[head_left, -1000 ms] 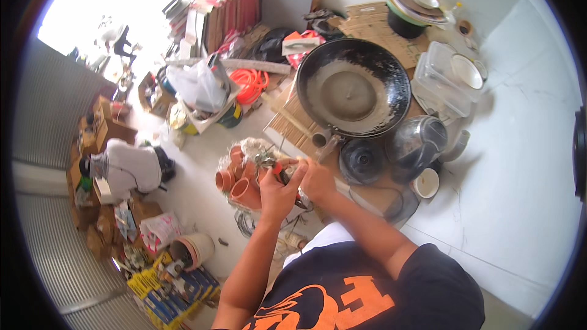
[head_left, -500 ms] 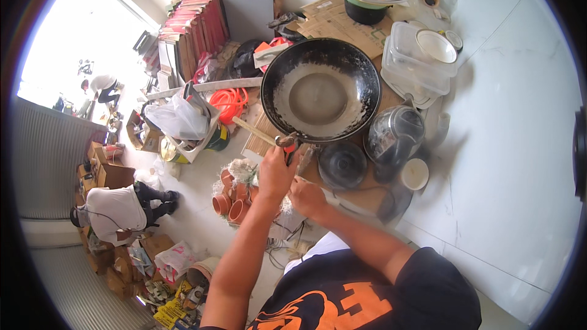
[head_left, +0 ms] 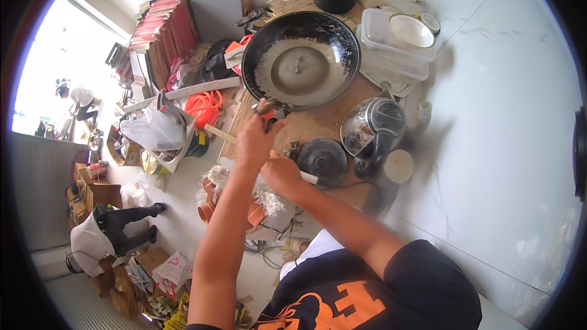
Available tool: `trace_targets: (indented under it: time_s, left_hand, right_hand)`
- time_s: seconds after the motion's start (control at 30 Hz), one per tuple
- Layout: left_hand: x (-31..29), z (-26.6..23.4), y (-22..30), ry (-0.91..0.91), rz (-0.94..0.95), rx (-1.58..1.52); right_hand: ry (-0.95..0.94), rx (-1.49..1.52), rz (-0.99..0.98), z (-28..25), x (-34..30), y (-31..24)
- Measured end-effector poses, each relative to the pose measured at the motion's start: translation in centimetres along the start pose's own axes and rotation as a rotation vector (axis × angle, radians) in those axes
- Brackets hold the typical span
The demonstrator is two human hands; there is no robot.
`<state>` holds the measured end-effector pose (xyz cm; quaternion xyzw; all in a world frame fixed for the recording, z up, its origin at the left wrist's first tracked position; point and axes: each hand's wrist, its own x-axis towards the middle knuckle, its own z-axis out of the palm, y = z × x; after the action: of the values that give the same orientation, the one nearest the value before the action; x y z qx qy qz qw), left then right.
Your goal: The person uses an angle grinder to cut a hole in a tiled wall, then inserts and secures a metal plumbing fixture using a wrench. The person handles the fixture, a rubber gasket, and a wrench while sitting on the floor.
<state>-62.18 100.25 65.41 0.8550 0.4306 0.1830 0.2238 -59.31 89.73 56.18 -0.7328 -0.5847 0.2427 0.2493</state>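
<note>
My left hand [head_left: 249,140] is closed round a pliers-like tool [head_left: 266,109] with a dark metal head and a red-and-black grip, held at the near rim of a big black pan [head_left: 350,49]. Grey material [head_left: 284,72] lines the pan, and a small metallic piece [head_left: 298,64] stands at its middle. My right hand [head_left: 281,174] is closed beside my left wrist. From under its fingers a pale stick [head_left: 309,177] comes out; a tan wooden stick [head_left: 220,134] runs behind my left wrist. Whether these are one stick is hidden.
Right of my hands lie a black round lid [head_left: 323,160], a clear jug [head_left: 374,123] and a white cup [head_left: 398,166]. Clear plastic boxes [head_left: 391,49] stand behind them. Terracotta-coloured pipe fittings [head_left: 208,211] sit below. Two people work at the left, one bending [head_left: 92,244].
The view has shifted, moving the scene up and left. A small metallic piece now shows in the middle of the pan. Both hands stay close together, and the tool remains in my left hand.
</note>
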Motion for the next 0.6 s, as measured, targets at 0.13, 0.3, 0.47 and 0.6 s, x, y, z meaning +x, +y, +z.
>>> trace_targets:
  time_s: [0.13,0.3,0.47,0.6]
  left_hand:
    - [-1.8,-4.6,-1.9,0.179,-0.224,-0.302]
    - [-3.5,-6.4,-9.0,0.065,-0.639,-0.776]
    - [-3.9,0.3,-13.2,-0.003,-0.981,-1.186]
    - [-2.5,4.3,-11.0,0.008,-1.007,-1.157]
  right_hand:
    - [0.097,-0.051,0.047,0.2,2.8,-0.1]
    - [0.113,-0.03,0.12,1.1,6.4,2.1]
    - [0.22,-0.091,0.131,1.2,8.0,3.8]
    - [0.293,0.143,0.035,-0.2,6.2,4.0]
